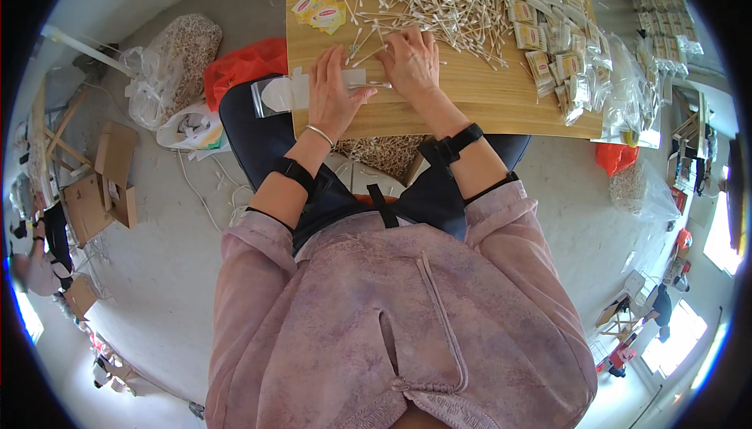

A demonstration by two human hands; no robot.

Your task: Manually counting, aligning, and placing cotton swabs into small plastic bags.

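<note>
My left hand (pixel 332 99) lies palm down near the table's front left, fingers stretched out and thumb apart. Beneath and beside it is a strip of clear and white plastic packaging (pixel 299 92). A few cotton swabs (pixel 377 84) lie by its thumb and point toward my right hand (pixel 413 63). That hand rests on the wood with fingers bent forward and somewhat apart, at the near edge of a large heap of loose cotton swabs (pixel 462 6). Its fingertips touch or nearly touch swabs there; what lies under them is hidden.
Yellow and white cards (pixel 323 10) lie at the table's (pixel 501 108) left. Filled swab packets (pixel 570 65) pile up at its right edge. A red bag (pixel 247 69) and a large clear sack (pixel 184 53) are on the left. Below the table sits a box of swabs (pixel 384 153).
</note>
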